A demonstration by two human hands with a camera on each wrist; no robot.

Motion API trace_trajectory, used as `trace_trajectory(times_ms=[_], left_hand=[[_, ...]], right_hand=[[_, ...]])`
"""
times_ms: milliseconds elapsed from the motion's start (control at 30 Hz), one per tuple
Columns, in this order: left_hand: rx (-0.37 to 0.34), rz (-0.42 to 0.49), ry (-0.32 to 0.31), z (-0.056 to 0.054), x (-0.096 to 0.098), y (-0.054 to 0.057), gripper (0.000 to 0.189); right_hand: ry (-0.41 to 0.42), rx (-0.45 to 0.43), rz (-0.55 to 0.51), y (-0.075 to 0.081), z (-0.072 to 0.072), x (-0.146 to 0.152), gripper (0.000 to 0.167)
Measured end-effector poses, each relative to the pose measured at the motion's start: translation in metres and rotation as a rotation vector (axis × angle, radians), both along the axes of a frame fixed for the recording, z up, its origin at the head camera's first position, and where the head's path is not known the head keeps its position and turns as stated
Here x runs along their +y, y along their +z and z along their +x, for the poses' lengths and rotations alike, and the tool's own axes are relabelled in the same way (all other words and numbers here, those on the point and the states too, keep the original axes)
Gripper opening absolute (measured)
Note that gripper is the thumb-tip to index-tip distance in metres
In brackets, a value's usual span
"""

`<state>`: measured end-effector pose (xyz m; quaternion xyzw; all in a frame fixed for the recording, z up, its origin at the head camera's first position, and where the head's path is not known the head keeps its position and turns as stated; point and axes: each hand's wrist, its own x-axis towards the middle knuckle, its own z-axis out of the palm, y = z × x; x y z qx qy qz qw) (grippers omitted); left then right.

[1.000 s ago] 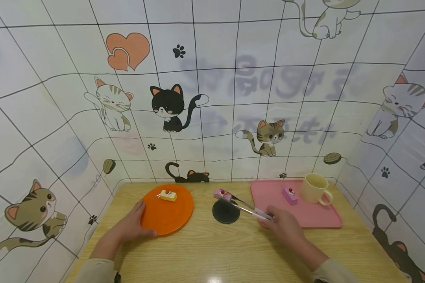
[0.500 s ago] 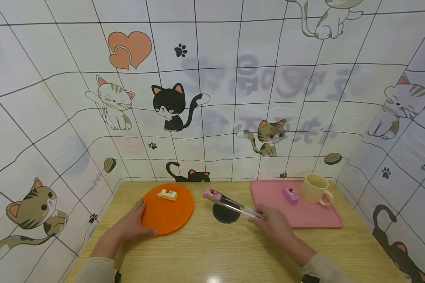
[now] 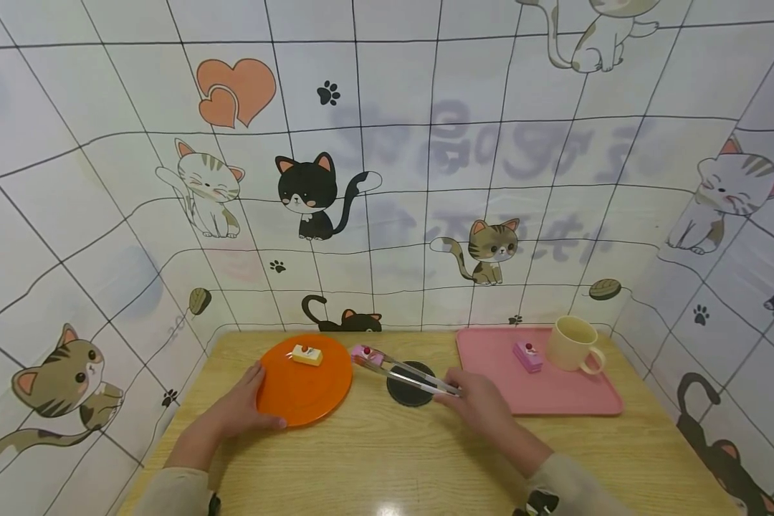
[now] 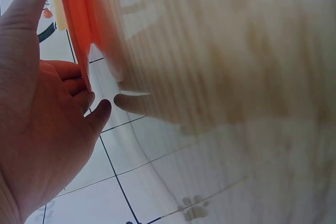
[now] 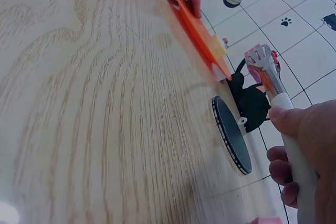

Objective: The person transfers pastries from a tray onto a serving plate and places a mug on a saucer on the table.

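My right hand (image 3: 480, 401) grips tongs (image 3: 419, 378) with white handles and metal ends; their tips hold a small pink cake slice (image 3: 365, 354) topped with a red berry. The slice hangs right at the right rim of an orange plate (image 3: 303, 401), held up over the tabletop. My left hand (image 3: 241, 405) holds that plate at its left rim, with the thumb along the front edge and the fingers at the side. On the plate sits a yellow-and-white cake slice (image 3: 306, 355). In the right wrist view, fingers wrap the white tongs handle (image 5: 294, 156).
A round black coaster (image 3: 411, 383) lies partly below the tongs. To the right, a pink tray (image 3: 555, 398) carries another pink cake slice (image 3: 527, 356) and a cream mug (image 3: 574, 344). A cat-print sheet (image 3: 393, 143) encloses the wooden table (image 3: 374, 466) behind and at both sides.
My right hand has moved left with the tongs and the pink cake slice, from over the coaster to the plate's right rim. The left hand and the plate have stayed in place.
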<state>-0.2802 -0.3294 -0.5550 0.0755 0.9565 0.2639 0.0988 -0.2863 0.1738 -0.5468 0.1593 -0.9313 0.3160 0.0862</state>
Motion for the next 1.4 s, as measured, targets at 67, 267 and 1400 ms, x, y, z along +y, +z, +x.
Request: trace_trajectory(times_ms=[67,267,1400], left_hand=[[-0.002,0.003,0.002,0.0,-0.001,-0.001,0.142],[-0.023,-0.003,0.017,-0.001,-0.002,-0.003,0.143],[0.014,-0.019,-0.012,-0.004,-0.002,-0.006,0.141]], right_hand=[[0.008,-0.015,0.001,0.0,-0.001,-0.004,0.027],[0.032,-0.024,0.024,0.003,-0.003,-0.014,0.029],[0.138,-0.084,0.061,0.0,-0.017,-0.064,0.027]])
